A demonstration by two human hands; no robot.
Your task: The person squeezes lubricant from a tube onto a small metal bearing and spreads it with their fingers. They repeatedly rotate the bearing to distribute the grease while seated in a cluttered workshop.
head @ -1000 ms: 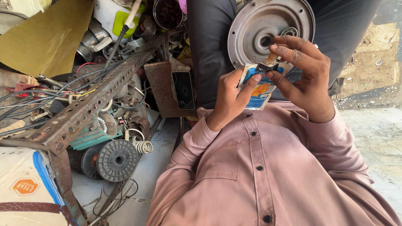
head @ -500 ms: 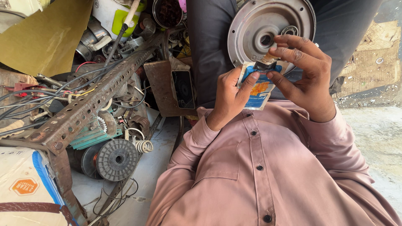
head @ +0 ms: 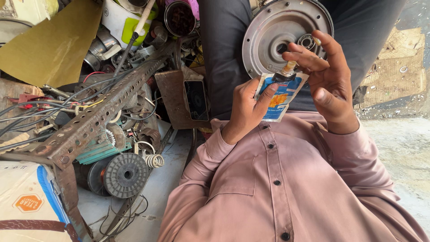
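At the pouch [head: 278,96] gripped by the left hand [head: 247,107], the right hand [head: 326,74] fingers have lifted open.

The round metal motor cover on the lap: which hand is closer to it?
Right. The right hand overlaps the motor cover at the pouch's nozzle; the left hand grips the pouch lower down.

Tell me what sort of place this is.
Probably a small motor or fan repair workshop. A round metal motor cover rests on the person's lap, wound coils and a spool lie among tangled wires, and a perforated steel angle bar crosses the cluttered floor.
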